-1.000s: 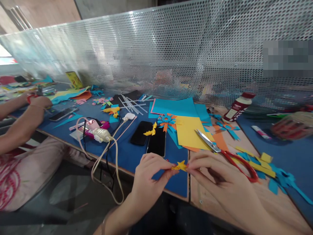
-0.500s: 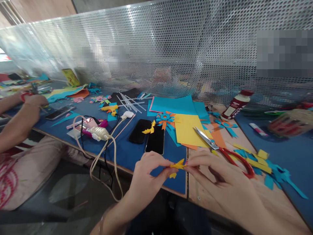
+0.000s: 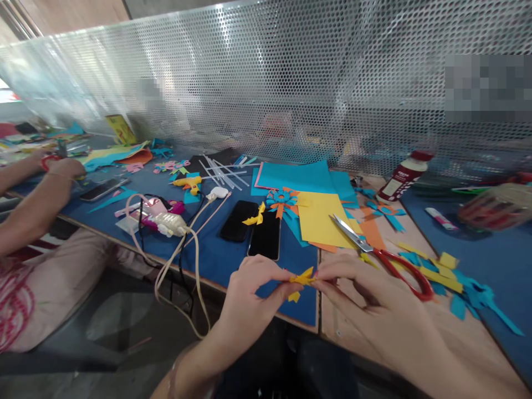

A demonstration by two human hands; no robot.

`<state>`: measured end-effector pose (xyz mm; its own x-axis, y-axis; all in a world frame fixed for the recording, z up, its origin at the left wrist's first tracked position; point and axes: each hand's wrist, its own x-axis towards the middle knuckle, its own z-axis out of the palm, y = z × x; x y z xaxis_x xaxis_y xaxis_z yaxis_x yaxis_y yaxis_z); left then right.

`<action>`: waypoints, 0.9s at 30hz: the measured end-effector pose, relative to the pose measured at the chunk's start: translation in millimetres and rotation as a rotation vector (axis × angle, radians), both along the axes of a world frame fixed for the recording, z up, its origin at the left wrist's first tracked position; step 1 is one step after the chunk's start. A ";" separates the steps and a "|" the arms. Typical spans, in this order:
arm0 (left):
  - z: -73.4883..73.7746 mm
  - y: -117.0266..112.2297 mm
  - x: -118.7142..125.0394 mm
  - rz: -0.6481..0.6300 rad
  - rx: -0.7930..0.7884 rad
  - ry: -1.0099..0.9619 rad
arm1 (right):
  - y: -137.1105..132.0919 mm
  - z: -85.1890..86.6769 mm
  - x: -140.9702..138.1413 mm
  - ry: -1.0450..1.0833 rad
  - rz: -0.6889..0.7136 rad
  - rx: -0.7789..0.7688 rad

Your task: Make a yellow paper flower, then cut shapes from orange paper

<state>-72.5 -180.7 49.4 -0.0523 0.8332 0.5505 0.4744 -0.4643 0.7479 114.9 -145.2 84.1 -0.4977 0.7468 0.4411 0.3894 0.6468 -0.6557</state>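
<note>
Near the table's front edge, my left hand [image 3: 260, 293] and my right hand [image 3: 366, 305] pinch opposite ends of a small folded yellow paper strip [image 3: 304, 277]. Its ends are hidden under my fingertips. A second folded yellow paper piece [image 3: 255, 216] lies across two dark phones [image 3: 265, 238] beyond my left hand. Red-handled scissors [image 3: 374, 252] rest with their blades over yellow paper [image 3: 324, 219], just past my right hand. A blue and orange paper flower [image 3: 282, 200] lies left of that sheet.
Blue sheets [image 3: 295, 176] lie at the back. Left are a yellow glue gun [image 3: 189, 183], clear glue sticks [image 3: 224, 174] and tangled cables [image 3: 183, 266]. Paper scraps [image 3: 440, 271], a bottle [image 3: 405, 176] and a plastic jar [image 3: 496, 208] stand right. Another person's hand [image 3: 62, 166] holds red-handled scissors.
Both hands keep their pinch on the yellow paper strip, almost unmoved. The camera view has shifted very slightly; the things on the table lie as before.
</note>
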 end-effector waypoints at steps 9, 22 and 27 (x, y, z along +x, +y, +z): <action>1.3 -2.2 1.4 0.006 -0.015 0.024 | -2.5 1.5 -0.7 -0.034 -0.025 -0.006; 1.2 -3.5 2.6 0.024 -0.029 0.049 | -7.0 -3.4 -5.0 0.011 -0.060 0.000; 1.5 -3.9 2.3 0.019 -0.042 0.032 | -6.1 -10.1 -4.2 0.063 -0.051 -0.114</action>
